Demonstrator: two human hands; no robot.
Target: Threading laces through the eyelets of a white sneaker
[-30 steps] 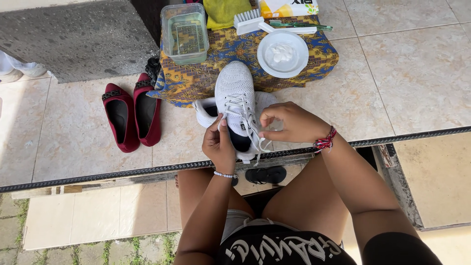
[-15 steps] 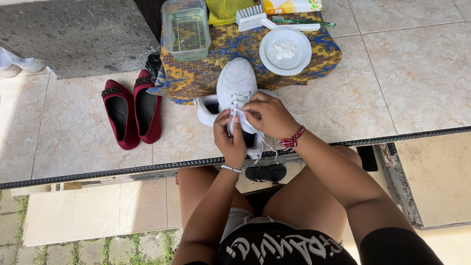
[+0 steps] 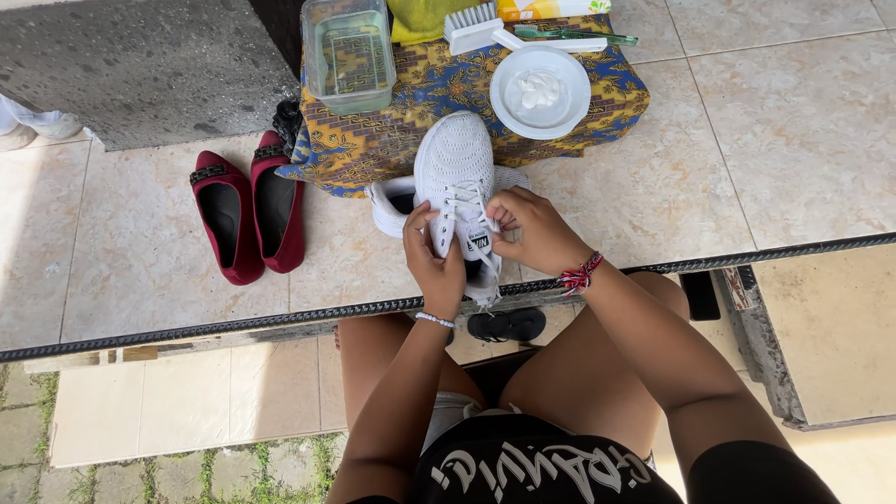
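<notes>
A white sneaker (image 3: 457, 163) points away from me, its toe resting on the patterned blue and yellow cloth (image 3: 411, 103). My left hand (image 3: 433, 261) grips the sneaker's side near the tongue. My right hand (image 3: 530, 229) pinches the white laces (image 3: 471, 201) at the top eyelets. A second white sneaker (image 3: 392, 203) lies on its side behind the first, partly hidden by it.
On the cloth stand a clear plastic tub (image 3: 347, 51), a white bowl of white paste (image 3: 540, 91), a white scrub brush (image 3: 474, 26) and a green toothbrush (image 3: 574, 35). Red flat shoes (image 3: 247, 213) lie to the left on the tiles. A black sandal (image 3: 509, 324) lies below.
My right hand has moved left and onto the laces. The left hand shifted up along the sneaker's side. The view has drawn slightly closer.
</notes>
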